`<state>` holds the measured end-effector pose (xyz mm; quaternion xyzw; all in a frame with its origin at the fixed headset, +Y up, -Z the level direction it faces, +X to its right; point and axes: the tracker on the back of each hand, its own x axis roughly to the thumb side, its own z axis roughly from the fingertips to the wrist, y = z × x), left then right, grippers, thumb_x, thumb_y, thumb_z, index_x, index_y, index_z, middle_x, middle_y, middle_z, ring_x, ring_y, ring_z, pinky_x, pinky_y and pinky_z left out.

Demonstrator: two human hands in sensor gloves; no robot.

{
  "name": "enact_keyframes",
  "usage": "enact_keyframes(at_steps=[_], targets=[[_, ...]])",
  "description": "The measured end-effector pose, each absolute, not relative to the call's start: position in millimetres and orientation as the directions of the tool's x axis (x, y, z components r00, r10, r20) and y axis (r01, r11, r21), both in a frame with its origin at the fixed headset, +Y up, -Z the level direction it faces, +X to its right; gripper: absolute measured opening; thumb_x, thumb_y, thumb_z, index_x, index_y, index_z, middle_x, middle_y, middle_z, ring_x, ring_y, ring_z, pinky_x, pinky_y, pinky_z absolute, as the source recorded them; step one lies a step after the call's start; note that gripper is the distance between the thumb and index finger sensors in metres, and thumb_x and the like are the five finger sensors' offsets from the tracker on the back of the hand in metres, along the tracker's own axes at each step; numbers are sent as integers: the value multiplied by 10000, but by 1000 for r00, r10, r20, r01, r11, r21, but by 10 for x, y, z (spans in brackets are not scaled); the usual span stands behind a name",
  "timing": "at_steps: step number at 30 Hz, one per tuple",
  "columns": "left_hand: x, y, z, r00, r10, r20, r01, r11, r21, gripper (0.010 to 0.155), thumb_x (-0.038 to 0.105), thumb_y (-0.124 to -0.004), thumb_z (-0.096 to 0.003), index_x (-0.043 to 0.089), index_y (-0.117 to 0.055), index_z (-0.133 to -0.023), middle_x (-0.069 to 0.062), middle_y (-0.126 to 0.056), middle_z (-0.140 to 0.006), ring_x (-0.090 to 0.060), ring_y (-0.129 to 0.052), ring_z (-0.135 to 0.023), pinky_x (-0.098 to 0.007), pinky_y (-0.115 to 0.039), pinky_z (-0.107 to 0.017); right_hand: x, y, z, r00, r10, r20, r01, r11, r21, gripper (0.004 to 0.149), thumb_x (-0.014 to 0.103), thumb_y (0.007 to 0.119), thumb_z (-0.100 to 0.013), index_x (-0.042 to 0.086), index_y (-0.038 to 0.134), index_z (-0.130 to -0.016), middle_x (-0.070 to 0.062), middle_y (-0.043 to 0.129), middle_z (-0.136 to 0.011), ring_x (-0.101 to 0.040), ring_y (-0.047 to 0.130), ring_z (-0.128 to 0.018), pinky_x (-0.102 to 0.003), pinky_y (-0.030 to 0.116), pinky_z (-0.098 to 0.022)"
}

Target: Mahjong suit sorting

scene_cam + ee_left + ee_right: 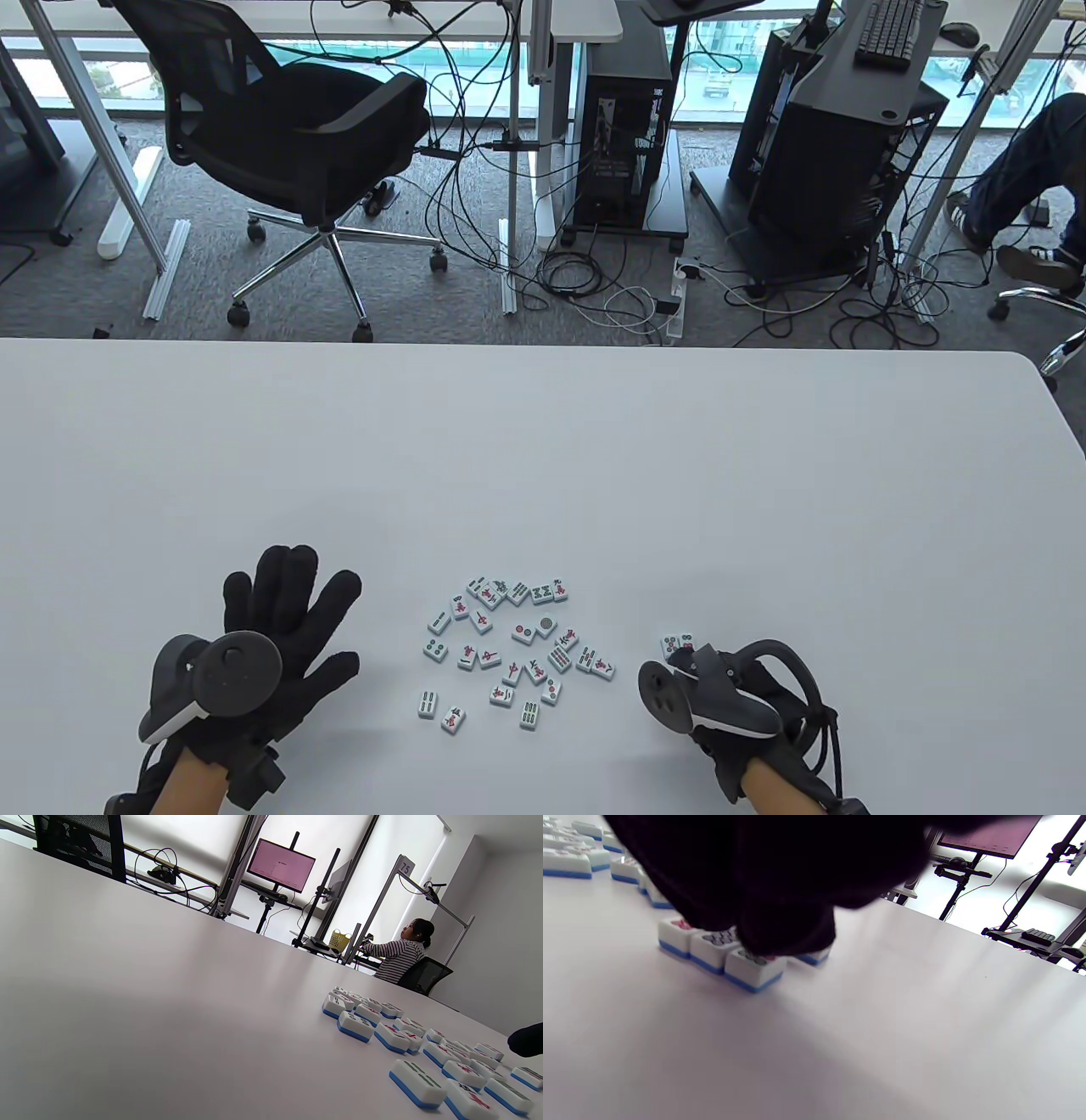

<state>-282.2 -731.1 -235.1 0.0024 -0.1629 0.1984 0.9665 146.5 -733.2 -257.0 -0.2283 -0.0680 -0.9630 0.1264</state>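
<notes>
Evidently the left hand [280,620] lies flat with fingers spread, holding nothing, left of the loose tile cluster [509,649]. Tiles appear small, rigid, smooth, probably slippery; pinch each by its short sides. White faces, blue backs. Right of the cluster, the right hand [721,692] covers a small sorted group [729,955]; its grip cannot be determined.

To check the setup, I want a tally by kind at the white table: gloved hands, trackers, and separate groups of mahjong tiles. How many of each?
Black gloved hands: 2 (left hand, right hand)
Dark trackers: 2 (left tracker, right tracker)
Groups of white, blue-backed tiles: 2 (large cluster, small group at the right hand)
Total: 6
</notes>
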Motion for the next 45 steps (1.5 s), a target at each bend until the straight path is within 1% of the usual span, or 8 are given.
enact_keyframes(at_steps=[6, 9, 18, 21, 28, 37, 41, 45], targets=[[-2837, -7303, -2350, 869, 384, 313, -387, 921, -54, 771, 751, -530, -452, 504, -187, -1097, 233, 176, -1083, -93, 228, -1063, -498, 130, -713, 842, -7178, -2715, -809, -113, 577, 128, -992, -15, 501, 355, 859, -432, 96, 831, -860, -31, 983, -418, -123, 892, -114, -265, 798, -87], [-2851, -7291, -2350, 867, 389, 312, -395, 917, -48, 772, 751, -530, -451, 504, -187, -1097, 233, 177, -1083, -93, 229, -1063, -498, 130, -713, 440, -7201, -2785, -750, -82, 656, 70, -997, -44, 542, 354, 869, -421, 147, 785, -916, -31, 981, -427, -124, 891, -116, -264, 795, -89], [-2918, -7272, -2352, 864, 408, 295, -417, 908, -33, 770, 749, -531, -453, 505, -189, -1098, 234, 176, -1083, -91, 229, -1063, -498, 131, -712, -496, -7399, -3023, -673, -85, 734, 69, -996, -52, 529, 342, 867, -420, 197, 779, -921, -21, 970, -383, -107, 863, -89, -260, 779, -69], [-2938, -7277, -2356, 863, 414, 288, -423, 905, -34, 772, 750, -531, -453, 503, -188, -1098, 234, 176, -1083, -92, 228, -1063, -498, 131, -713, -696, -7459, -3039, -637, -146, 757, 179, -983, -38, 546, 329, 876, -416, 233, 757, -939, -28, 968, -384, -109, 859, -92, -263, 777, -73], [-3028, -7262, -2368, 855, 448, 262, -462, 887, -8, 771, 750, -531, -453, 505, -187, -1098, 235, 179, -1082, -91, 231, -1063, -499, 132, -712, -861, -7553, -3058, -610, -127, 782, 244, -969, 33, 579, 330, 888, -409, 236, 735, -960, -32, 967, -388, -110, 857, -96, -264, 775, -77], [-3009, -7270, -2373, 855, 445, 266, -457, 889, -18, 771, 751, -529, -453, 504, -188, -1098, 234, 178, -1083, -93, 229, -1063, -498, 131, -713, -1046, -7617, -2994, -547, -217, 809, 323, -946, -36, 552, 332, 901, -396, 148, 788, -904, -35, 954, -348, -88, 840, -72, -254, 772, -59], [-3001, -7265, -2370, 853, 444, 273, -457, 889, -17, 771, 749, -531, -454, 503, -188, -1099, 232, 178, -1083, -95, 229, -1063, -499, 131, -713, -1009, -7544, -3012, -566, -123, 815, 262, -965, 36, 554, 344, 901, -396, 140, 797, -900, -25, 951, -334, -77, 837, -61, -245, 773, -50], [-2998, -7245, -2357, 849, 446, 282, -463, 886, -7, 769, 750, -529, -454, 505, -187, -1097, 234, 179, -1082, -92, 230, -1063, -497, 132, -713, -776, -7242, -3084, -619, -82, 781, 151, -988, 15, 554, 351, 896, -397, 136, 796, -897, -15, 951, -334, -74, 839, -62, -243, 776, -50]])
